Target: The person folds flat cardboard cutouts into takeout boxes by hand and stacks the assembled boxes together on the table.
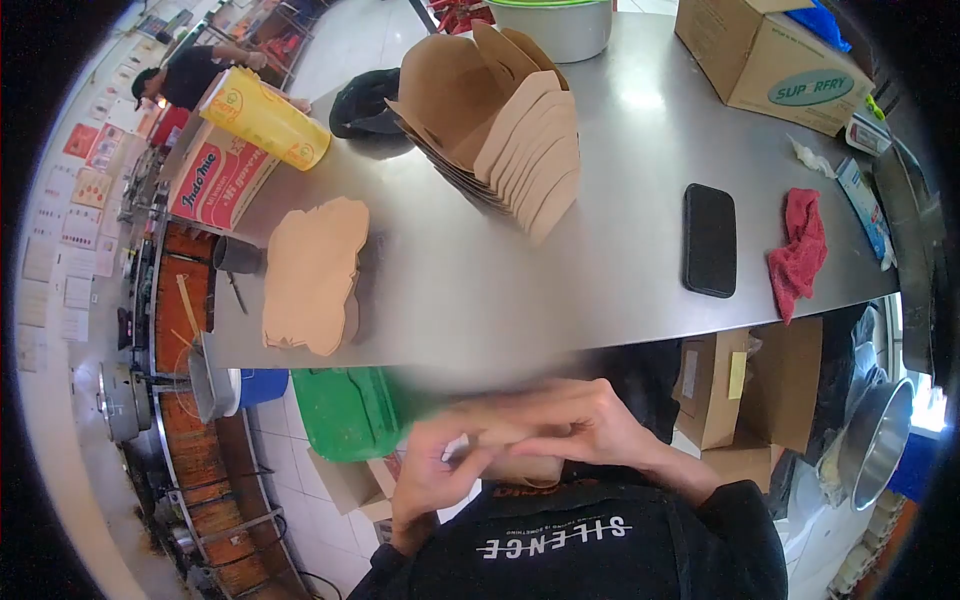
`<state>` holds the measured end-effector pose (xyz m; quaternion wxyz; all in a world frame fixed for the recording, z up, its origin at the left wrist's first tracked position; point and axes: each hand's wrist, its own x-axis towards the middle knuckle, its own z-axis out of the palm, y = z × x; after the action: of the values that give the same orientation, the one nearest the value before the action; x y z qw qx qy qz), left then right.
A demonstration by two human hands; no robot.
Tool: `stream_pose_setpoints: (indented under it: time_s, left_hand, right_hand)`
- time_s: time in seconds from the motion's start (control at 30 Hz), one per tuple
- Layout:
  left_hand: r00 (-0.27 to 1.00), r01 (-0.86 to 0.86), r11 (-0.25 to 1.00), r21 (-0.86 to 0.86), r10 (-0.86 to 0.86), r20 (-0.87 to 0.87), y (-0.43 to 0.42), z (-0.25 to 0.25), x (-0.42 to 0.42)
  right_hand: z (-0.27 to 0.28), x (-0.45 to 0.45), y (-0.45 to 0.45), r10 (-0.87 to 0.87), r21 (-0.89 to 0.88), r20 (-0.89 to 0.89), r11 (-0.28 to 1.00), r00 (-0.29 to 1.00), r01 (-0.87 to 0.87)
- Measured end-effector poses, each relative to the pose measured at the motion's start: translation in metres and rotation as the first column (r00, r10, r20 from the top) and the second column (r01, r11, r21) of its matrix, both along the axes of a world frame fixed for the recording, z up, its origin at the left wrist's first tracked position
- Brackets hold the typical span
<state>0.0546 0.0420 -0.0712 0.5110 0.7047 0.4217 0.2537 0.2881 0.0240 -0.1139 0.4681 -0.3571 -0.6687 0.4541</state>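
Note:
Both my hands are close together in front of my chest, below the front edge of the steel table [640, 300]. My left hand [440, 465] and my right hand [590, 425] have bent fingers around a brown cardboard piece [528, 468], which is partly hidden by them and blurred. A tall nested stack of open brown paper boxes [530, 150] leans at the table's middle back. Flat brown cardboard blanks [315, 270] lie piled at the table's left.
A black phone [710, 240] and a red cloth [798, 255] lie at the right. A Superfry carton [770, 70] stands behind them. At the left are an Indomie box [222, 180], a yellow cylinder [265, 117] and a dark cup [236, 255]. A person [190, 75] is far left.

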Motion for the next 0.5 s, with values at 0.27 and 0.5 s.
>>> stream_pose_setpoints:
  time_s: [0.27,0.5]
  left_hand:
    - [0.989,-0.098,0.993,0.061,0.104,-0.105,0.003,0.006,0.011]
    - [0.973,0.059,0.925,0.375,0.030,-0.227,0.009,-0.003,0.000]
  right_hand:
    - [0.008,-0.001,0.001,-0.002,-0.244,-0.015,0.970,1.000,-0.002]
    - [-0.001,-0.011,0.002,-0.052,-0.052,0.106,0.997,0.993,0.058]
